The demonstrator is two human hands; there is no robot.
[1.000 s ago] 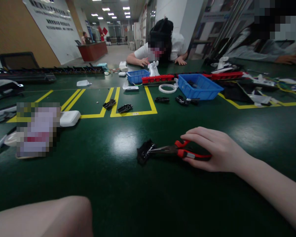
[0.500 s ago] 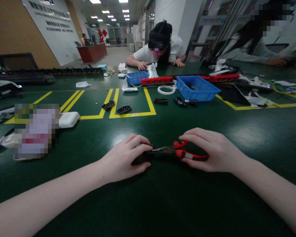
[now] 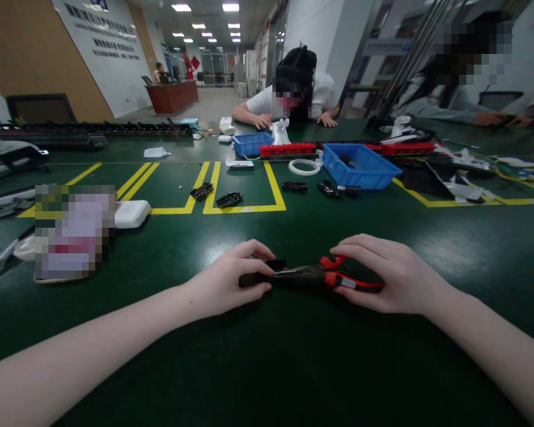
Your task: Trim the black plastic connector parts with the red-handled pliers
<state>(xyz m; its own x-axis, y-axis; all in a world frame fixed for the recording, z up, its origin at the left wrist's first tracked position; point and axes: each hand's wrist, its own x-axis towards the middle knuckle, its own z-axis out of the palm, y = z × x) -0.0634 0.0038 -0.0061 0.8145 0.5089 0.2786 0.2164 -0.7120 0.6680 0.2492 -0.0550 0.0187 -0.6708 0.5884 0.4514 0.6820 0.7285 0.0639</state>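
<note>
On green tabletop, two hands share one pliers.

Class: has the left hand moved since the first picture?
Yes. The left hand has come in from the left to the black part, nearer the wearer than the yellow tape.

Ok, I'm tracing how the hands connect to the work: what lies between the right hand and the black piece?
The red-handled pliers, seen in the head view, from the right hand to the black piece.
</note>
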